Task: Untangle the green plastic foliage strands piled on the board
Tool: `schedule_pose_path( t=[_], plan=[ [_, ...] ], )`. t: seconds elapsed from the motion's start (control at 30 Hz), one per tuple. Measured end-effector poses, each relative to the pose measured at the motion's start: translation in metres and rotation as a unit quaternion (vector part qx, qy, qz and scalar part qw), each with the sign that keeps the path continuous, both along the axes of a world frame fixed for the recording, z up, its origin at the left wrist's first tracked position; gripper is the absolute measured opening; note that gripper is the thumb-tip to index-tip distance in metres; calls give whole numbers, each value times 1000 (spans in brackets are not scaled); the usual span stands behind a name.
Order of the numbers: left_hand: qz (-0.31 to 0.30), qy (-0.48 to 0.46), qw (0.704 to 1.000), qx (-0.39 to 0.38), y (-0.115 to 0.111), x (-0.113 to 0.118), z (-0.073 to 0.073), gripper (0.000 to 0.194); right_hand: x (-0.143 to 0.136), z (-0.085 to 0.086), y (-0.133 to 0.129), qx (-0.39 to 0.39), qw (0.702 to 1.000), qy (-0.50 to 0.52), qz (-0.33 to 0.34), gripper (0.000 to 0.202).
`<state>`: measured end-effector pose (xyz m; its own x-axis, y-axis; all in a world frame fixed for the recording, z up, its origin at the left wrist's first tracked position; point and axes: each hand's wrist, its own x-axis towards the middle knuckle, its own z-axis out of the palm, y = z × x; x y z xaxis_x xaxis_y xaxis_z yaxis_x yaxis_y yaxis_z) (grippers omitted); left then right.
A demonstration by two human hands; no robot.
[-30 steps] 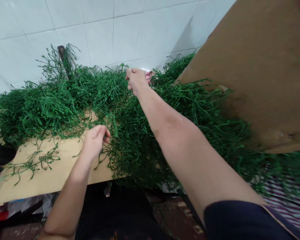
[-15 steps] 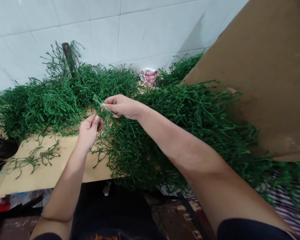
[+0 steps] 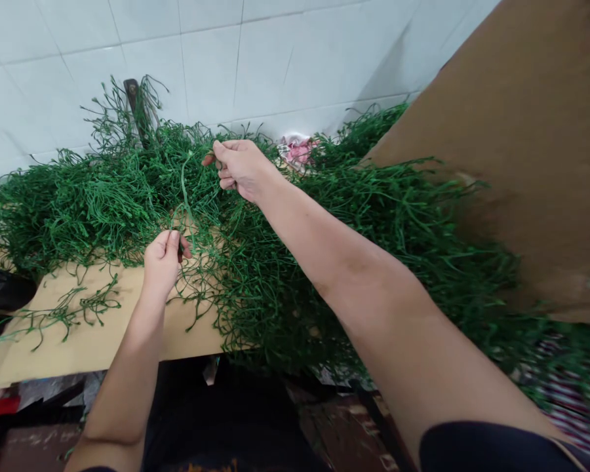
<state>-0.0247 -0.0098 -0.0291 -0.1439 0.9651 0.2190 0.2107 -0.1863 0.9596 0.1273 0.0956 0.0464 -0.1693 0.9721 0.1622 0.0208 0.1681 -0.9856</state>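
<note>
Thin green plastic-looking stems lie in a large pile [image 3: 93,196] at the left and another pile [image 3: 295,282] at the centre and right. My left hand [image 3: 164,255] is closed in a pinch at the near edge of the left pile, around a green stem. Higher up and to its right, my right hand [image 3: 240,167] is pinched too, over the far part of the piles; what lies between its fingertips is too small to make out. A paler green strand [image 3: 184,183] stands between the two hands.
Brown cardboard [image 3: 98,328] covers the work surface, with a few loose stems [image 3: 73,311] on it. A black cylindrical object [image 3: 2,288] stands at the left edge. A large cardboard sheet [image 3: 511,151] leans at the right. Behind are a tiled wall [image 3: 285,59] and a pink-and-white bundle [image 3: 297,151].
My right hand has moved up and away from my left hand, which has shifted slightly left and down. The paler strand between them now hangs more upright.
</note>
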Motion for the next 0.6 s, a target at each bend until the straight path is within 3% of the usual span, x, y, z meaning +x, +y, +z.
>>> schedule_pose_path(
  t=[0.17,0.4,0.5,0.6],
  plan=[
    [15,-18,999,-30,-3,-15,-8,27,-2,5,-5,-44,996,74,1,31],
    [16,-27,993,-111,-11,-22,-23,28,18,24,1,-53,977,181,-104,34],
    [-21,-21,994,-107,-14,-13,-25,28,-4,30,-27,-41,983,177,-20,28],
    [-29,1,995,-94,-14,-1,-27,23,-53,29,-73,-11,981,79,177,21]
  ],
)
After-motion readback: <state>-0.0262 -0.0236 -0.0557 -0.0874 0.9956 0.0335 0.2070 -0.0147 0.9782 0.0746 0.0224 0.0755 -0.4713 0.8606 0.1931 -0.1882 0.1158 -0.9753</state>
